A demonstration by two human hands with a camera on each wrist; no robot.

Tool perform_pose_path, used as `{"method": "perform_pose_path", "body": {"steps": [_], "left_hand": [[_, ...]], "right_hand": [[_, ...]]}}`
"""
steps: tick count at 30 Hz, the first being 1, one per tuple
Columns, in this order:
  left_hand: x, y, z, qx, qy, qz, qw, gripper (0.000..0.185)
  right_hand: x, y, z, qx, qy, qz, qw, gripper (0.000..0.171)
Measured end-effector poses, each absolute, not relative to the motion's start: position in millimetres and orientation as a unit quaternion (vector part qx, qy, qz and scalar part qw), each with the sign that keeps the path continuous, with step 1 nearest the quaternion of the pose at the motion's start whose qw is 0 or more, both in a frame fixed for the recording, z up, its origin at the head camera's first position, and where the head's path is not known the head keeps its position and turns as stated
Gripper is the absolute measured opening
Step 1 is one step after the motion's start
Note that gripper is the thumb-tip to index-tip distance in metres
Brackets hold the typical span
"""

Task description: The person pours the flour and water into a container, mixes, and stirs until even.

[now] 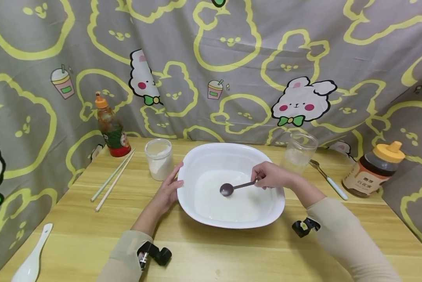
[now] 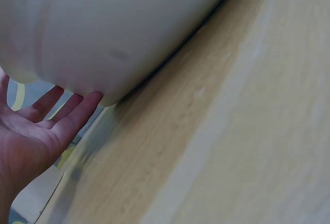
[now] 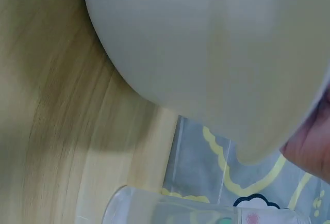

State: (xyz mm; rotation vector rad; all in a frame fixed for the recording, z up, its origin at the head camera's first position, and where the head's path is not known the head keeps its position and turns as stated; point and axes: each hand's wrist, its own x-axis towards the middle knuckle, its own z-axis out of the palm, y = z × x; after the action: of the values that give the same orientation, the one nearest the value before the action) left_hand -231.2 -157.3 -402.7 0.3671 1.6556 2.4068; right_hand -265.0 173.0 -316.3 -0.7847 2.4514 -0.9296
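A white basin (image 1: 232, 147) stands on the wooden table, with white liquid (image 1: 211, 203) spread over its bottom. My right hand (image 1: 271, 175) reaches over the basin's right rim and pinches the handle of a dark spoon (image 1: 227, 189), whose bowl is low over the liquid. At the basin's left side, my left hand (image 1: 166, 192) rests against the rim and outer wall. In the left wrist view, the left hand's fingers (image 2: 77, 118) are extended with their tips at the basin's wall. Only part of the right hand (image 3: 312, 144) appears in the right wrist view, past the rim.
Left of the basin stand a jar of white powder (image 1: 159, 160), a red sauce bottle (image 1: 113, 131) and chopsticks (image 1: 115, 182). A white spoon (image 1: 31, 260) lies front left. To the right are a clear jar (image 1: 298, 152), a blue-handled utensil (image 1: 332, 184) and a honey bottle (image 1: 369, 172).
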Motion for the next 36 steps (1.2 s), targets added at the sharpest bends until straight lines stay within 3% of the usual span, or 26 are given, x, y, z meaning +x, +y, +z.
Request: {"method": "perform_pose_path", "body": {"steps": [6, 13, 19, 22, 30, 33, 36], "left_hand": [[-231, -159, -403, 0.116, 0.559, 0.815, 0.098, 0.067], [-231, -158, -405, 0.119, 0.558, 0.815, 0.1, 0.066], [-233, -158, -405, 0.122, 0.561, 0.813, 0.101, 0.066], [-233, -159, -404, 0.121, 0.565, 0.81, 0.099, 0.067], [-231, -159, -402, 0.118, 0.567, 0.81, 0.098, 0.067], [-231, -158, -402, 0.116, 0.568, 0.809, 0.098, 0.066], [-231, -157, -402, 0.114, 0.568, 0.809, 0.097, 0.066]], "right_hand": [[-263, 158, -320, -0.323, 0.853, -0.342, 0.227, 0.006], [-266, 135, -327, -0.289, 0.884, -0.326, 0.171, 0.006], [-268, 161, -319, -0.258, 0.907, -0.299, 0.15, 0.007], [-266, 178, -312, -0.268, 0.906, -0.282, 0.165, 0.008], [-255, 186, -301, -0.308, 0.861, -0.299, 0.274, 0.007], [-255, 173, -308, -0.328, 0.85, -0.309, 0.273, 0.008], [-257, 156, -319, -0.339, 0.855, -0.315, 0.234, 0.007]]}}
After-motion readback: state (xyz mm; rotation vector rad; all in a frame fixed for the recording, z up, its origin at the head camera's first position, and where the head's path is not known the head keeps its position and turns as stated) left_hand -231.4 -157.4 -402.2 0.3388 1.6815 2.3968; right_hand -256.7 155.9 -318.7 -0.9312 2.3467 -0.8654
